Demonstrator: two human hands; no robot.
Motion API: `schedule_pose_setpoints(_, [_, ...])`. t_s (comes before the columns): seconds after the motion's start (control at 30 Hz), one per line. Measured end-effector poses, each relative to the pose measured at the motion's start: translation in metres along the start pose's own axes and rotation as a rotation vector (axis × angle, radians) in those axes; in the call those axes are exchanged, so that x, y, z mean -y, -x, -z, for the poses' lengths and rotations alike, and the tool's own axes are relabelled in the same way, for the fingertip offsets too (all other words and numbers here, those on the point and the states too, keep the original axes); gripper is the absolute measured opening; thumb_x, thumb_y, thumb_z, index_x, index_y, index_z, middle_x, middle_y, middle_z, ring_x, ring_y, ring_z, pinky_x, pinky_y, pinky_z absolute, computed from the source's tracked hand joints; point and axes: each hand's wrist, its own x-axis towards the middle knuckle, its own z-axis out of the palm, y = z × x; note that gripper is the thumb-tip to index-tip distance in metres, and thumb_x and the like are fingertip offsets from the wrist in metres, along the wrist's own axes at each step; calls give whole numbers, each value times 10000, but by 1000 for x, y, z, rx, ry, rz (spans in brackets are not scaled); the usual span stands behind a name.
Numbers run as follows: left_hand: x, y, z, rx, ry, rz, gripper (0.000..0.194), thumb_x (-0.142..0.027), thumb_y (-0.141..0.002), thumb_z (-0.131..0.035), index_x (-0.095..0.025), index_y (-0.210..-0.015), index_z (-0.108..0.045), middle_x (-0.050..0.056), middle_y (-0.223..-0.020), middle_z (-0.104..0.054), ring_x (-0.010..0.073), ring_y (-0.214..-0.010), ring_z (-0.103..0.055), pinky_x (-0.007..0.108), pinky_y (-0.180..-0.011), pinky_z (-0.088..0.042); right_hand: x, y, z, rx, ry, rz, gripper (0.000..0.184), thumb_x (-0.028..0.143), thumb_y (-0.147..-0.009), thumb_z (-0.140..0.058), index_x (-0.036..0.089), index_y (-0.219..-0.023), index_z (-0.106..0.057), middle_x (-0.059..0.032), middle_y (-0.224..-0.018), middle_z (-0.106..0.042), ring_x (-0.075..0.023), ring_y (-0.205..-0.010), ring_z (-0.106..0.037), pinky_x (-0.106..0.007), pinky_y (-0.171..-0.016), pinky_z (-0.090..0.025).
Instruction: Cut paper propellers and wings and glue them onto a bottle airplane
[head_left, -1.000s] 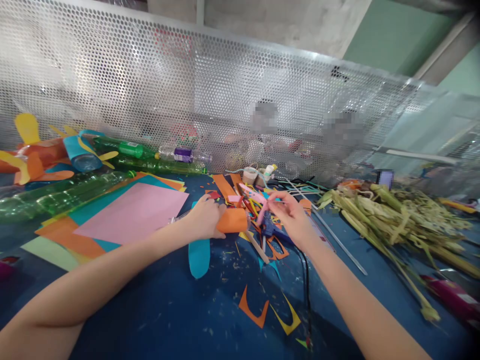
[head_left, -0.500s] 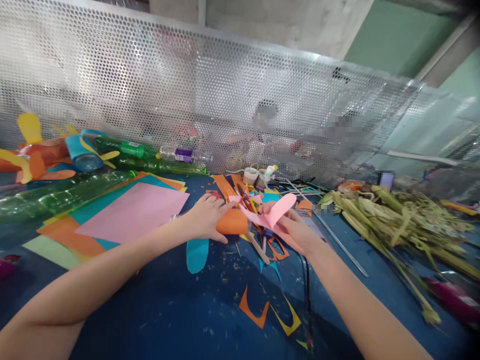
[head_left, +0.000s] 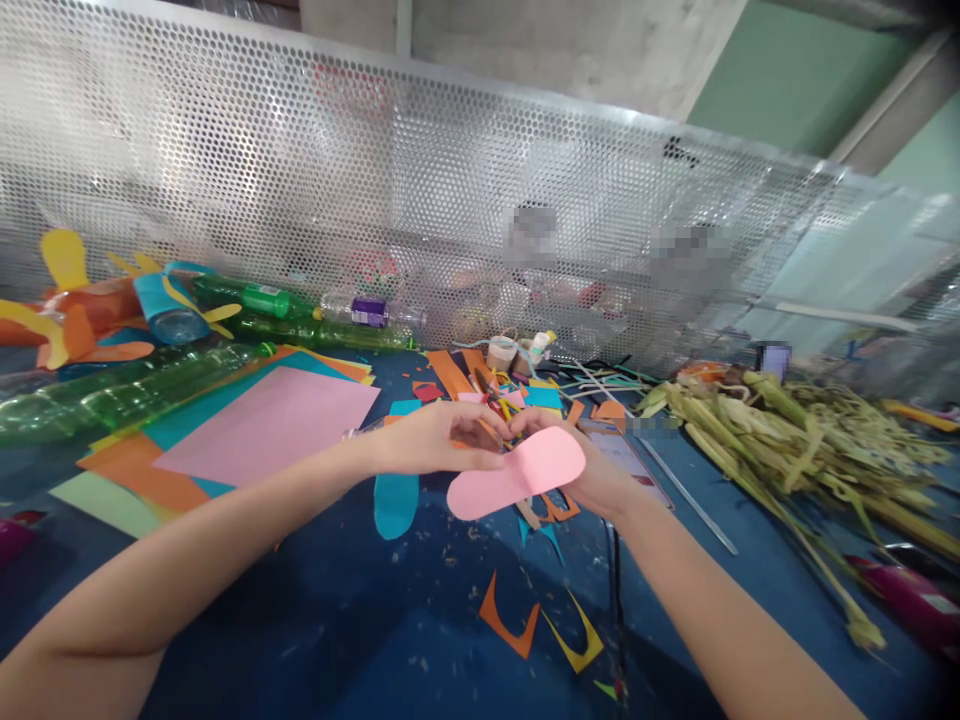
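Holding pink cutout [head_left: 519, 478], near edge free

A: Pink strip [head_left: 516, 480], position?
B: Just below frame centre, slightly right.
A: Form?
B: Paper; both visible ends rounded, crease near the middle.
A: Pose?
B: Held slantwise: left end lower, right end higher. Upper edge partly hidden.

silvery perforated metal screen [head_left: 450, 170] behind | grey concrete wall [head_left: 570, 55] above | flat muted-green panel [head_left: 795, 80] upper right | flecked dark-blue tabletop [head_left: 337, 620]
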Motion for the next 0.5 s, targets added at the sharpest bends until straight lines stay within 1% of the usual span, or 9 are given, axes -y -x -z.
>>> schedule_pose_setpoints(0.07, [3, -1, -8, -13, 120, 14, 354, -260, -735, -649, -192, -1060, -526, 38, -928, -632, 162, -863, -605, 320, -782, -469, 0, -1, -3, -42, 51, 26, 220, 342, -697, -673, 244, -855, -555, 12, -827, -540, -109, -602, -480, -221, -498, -389])
schedule_pose_setpoints(0.13, [7, -2, -13, -32, 149, 10, 386, -248, -730, -653, -196, -1084, -507, 19, -853, -624, 148, -789, -599, 302, -723, -467, 1, -3, -3, -125, 191, 112, 217, 328, -702, -663, 235, -863, -549, 3, -853, -562, -134, -683, -526, -255, -588, -432])
schedule_pose_setpoints(0.23, [11, -4, -13, -125, 162, 6, 390, -200, -740, -625, -189, -1106, -492, 7, -810, -605, 130, -737, -578, 275, -676, -449, 1, -3, 1, -390, 449, 326, 196, 309, -732, -619, 213, -893, -561, -41, -944, -587, -201, -902, -546, -340, -801, -429])
schedule_pose_setpoints(0.27, [11, -5, -12, -173, 164, 13, 393, -187, -738, -620, -185, -1108, -489, 11, -818, -603, 129, -739, -575, 272, -673, -446, 1, -3, 3, -463, 482, 376, 182, 305, -758, -585, 213, -913, -560, -48, -972, -588, -213, -947, -540, -359, -846, -413])
schedule_pose_setpoints(0.3, [12, -6, -11, -222, 163, 22, 391, -180, -736, -617, -180, -1105, -489, 15, -826, -604, 131, -744, -574, 272, -672, -446, 0, -2, 4, -491, 488, 405, 177, 302, -786, -544, 218, -942, -556, -49, -994, -590, -216, -974, -538, -369, -872, -404])
schedule_pose_setpoints(0.33, [13, -7, -10, -267, 161, 35, 384, -180, -734, -615, -176, -1097, -490, 19, -829, -605, 134, -745, -574, 274, -670, -446, -1, -1, 4, -471, 481, 415, 193, 298, -808, -508, 224, -981, -551, -48, -1016, -593, -216, -990, -540, -373, -884, -403])
schedule_pose_setpoints(0.37, [14, -7, -9, -300, 159, 49, 377, -184, -733, -615, -172, -1089, -491, 22, -825, -607, 136, -743, -576, 277, -670, -448, -1, 0, 2, -410, 483, 410, 225, 295, -816, -494, 229, -1025, -544, -48, -1048, -592, -215, -1006, -542, -372, -890, -407])
schedule_pose_setpoints(0.43, [17, -9, -8, -335, 155, 63, 382, -196, -724, -624, -172, -1080, -486, 22, -809, -611, 139, -734, -581, 284, -674, -453, -2, 1, -5, -304, 546, 387, 310, 299, -794, -537, 232, -1097, -530, -55, -1116, -585, -223, -1042, -537, -374, -899, -413])
schedule_pose_setpoints(0.5, [21, -9, -8, -329, 130, 59, 426, -212, -721, -633, -187, -1109, -460, 12, -788, -614, 138, -721, -586, 283, -671, -457, -2, 1, -13, -327, 641, 371, 335, 310, -760, -607, 224, -1079, -553, -61, -1095, -605, -231, -1027, -551, -381, -890, -425])
